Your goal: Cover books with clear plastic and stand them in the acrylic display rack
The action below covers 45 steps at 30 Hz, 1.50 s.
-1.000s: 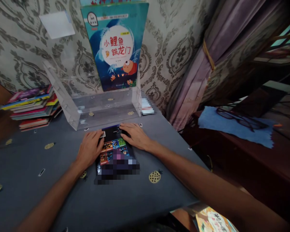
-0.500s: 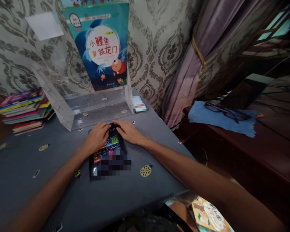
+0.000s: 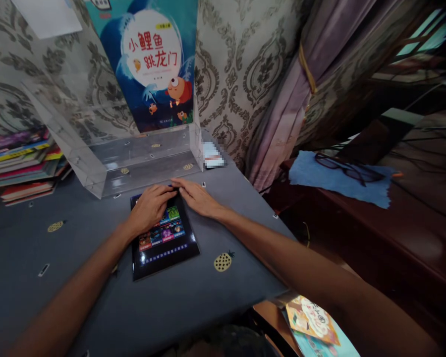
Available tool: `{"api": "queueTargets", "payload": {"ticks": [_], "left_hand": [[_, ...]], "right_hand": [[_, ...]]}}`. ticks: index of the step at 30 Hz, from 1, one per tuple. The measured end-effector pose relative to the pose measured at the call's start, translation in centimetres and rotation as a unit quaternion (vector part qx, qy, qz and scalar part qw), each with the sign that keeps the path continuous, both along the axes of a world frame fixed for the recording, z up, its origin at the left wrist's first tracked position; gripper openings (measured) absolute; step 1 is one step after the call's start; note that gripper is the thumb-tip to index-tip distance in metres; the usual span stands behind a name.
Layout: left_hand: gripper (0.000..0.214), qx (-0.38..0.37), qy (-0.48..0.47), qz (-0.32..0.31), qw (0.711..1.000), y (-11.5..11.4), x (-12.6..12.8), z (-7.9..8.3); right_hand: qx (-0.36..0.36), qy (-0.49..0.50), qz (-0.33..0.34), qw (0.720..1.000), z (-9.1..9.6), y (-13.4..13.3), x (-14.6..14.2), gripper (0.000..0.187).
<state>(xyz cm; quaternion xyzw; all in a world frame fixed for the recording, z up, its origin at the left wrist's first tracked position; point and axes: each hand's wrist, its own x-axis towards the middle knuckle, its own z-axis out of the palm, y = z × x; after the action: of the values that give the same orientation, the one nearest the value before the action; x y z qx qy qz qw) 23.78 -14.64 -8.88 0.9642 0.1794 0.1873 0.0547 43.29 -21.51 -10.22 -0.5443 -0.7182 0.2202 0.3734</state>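
A dark book (image 3: pixel 167 253) with rows of small coloured pictures lies flat on the grey tablecloth. Across its upper left part rests my left hand (image 3: pixel 154 206), palm down with fingers stretched out. My right hand (image 3: pixel 195 196) lies at the book's upper right corner, its fingers extended and meeting the left fingertips. Neither hand grips anything. Just beyond my fingers stands a clear acrylic rack (image 3: pixel 148 166), holding a blue picture book (image 3: pixel 152 64) upright at its back.
Stacked books (image 3: pixel 20 158) sit at the table's left. Right of the table, glasses (image 3: pixel 349 168) rest on a blue cloth (image 3: pixel 308 173) on dark red furniture. A tied curtain (image 3: pixel 271 134) hangs by the patterned wall. Below the front edge lies an orange-covered book (image 3: pixel 312 320).
The view has shifted slightly, so the rack and stacked books appear further left and higher. My fingertips have come together over the book's top edge. The book lies in the same place.
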Motion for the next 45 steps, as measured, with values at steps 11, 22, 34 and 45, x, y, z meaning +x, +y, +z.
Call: {"api": "queueTargets", "payload": {"ticks": [11, 22, 34, 45], "left_hand": [[0.038, 0.03, -0.003, 0.0, 1.0, -0.1, 0.2, -0.4], [0.038, 0.045, 0.007, -0.049, 0.998, -0.3, -0.1, 0.0], [0.042, -0.016, 0.036, -0.058, 0.998, 0.3, -0.6, 0.8], [0.037, 0.039, 0.029, -0.086, 0.995, -1.5, -0.6, 0.7]], "right_hand": [[0.022, -0.015, 0.0, 1.0, -1.2, 0.5, 0.3, 0.039], [0.022, -0.015, -0.002, 1.0, -0.7, 0.3, 0.1, 0.037], [0.017, -0.011, 0.0, 1.0, -0.9, 0.4, 0.4, 0.036], [0.012, -0.012, -0.003, 1.0, -0.9, 0.4, 0.3, 0.037]]}}
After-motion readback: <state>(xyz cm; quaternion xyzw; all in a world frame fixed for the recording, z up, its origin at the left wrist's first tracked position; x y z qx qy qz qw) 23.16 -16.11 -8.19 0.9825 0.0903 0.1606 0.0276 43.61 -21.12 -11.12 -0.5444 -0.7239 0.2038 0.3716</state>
